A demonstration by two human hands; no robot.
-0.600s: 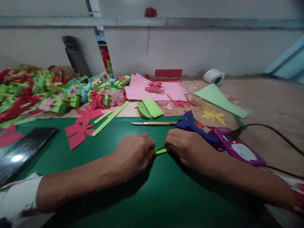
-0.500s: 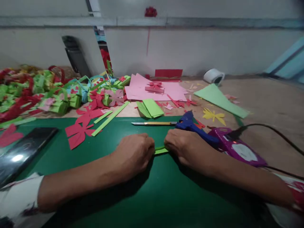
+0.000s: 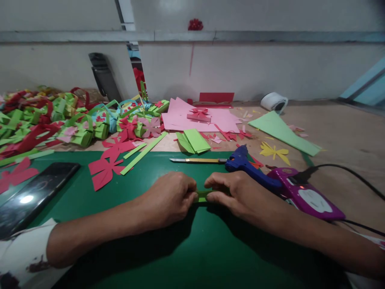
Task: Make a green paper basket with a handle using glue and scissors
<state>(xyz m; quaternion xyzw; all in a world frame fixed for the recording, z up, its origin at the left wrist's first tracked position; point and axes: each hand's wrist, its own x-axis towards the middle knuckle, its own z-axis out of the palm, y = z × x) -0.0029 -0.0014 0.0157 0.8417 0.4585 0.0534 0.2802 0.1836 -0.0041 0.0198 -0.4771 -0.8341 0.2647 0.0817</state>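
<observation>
The green paper strip (image 3: 202, 197) is held low over the front part of the green board (image 3: 198, 249), spanning the short gap between the hands; whether it touches the board cannot be told. The left hand (image 3: 173, 196) is pinched closed on its left end. The right hand (image 3: 237, 192) holds the other end more loosely, thumb against the paper, forefinger raised slightly apart. Judged risks: uneven pressure could crease the strip askew, a hard pull could tear it, and the looser right pinch could let it slip. Just beyond the hands lies the craft knife (image 3: 204, 160), blade to the left; a forward reach could nick the fingers. The blue glue gun (image 3: 254, 170) lies close behind the right hand; if hot, which cannot be verified, it could burn. Its neighbour, the purple power block (image 3: 313, 199), has a black cable (image 3: 355, 170) that a sleeve might snag. Farther out, the folded green paper (image 3: 194, 141), red flower cut-outs (image 3: 105, 173) and phone (image 3: 37, 196) restrict reach ahead and to the left.
</observation>
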